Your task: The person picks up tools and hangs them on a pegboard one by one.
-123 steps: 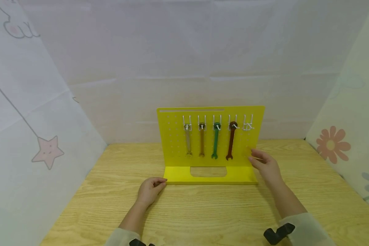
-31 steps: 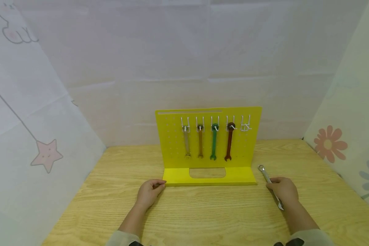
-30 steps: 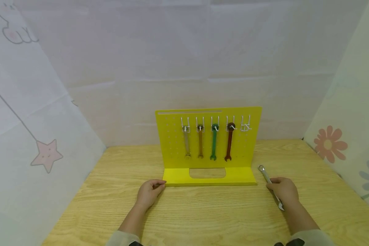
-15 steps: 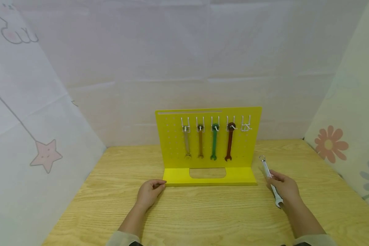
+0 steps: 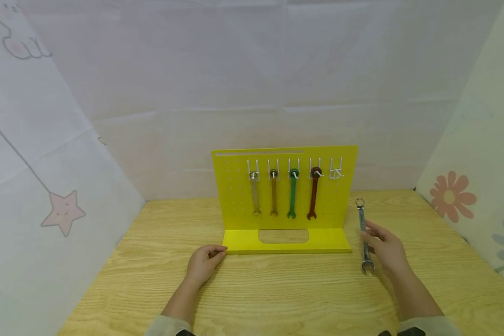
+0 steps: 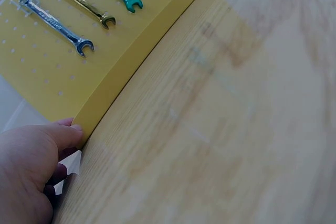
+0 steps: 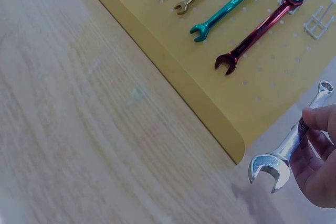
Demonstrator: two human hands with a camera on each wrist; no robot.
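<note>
My right hand holds a silver combination wrench by its shaft, between thumb and fingers. The wrench is raised off the table, ring end up and open end down, just right of the yellow pegboard. My left hand pinches the front left corner of the board's base, thumb on the lip. From hooks on the board hang a smaller silver wrench, a gold wrench, a green wrench and a red wrench. The rightmost hook carries nothing.
A wooden table lies under the board and both hands. Pale cloth walls close off the back and both sides. The board's base has a cut-out slot in its middle.
My right hand, by the board's right edge at first, now holds the silver wrench, lifted from the table and turned more upright. My left hand stays at the board's corner.
</note>
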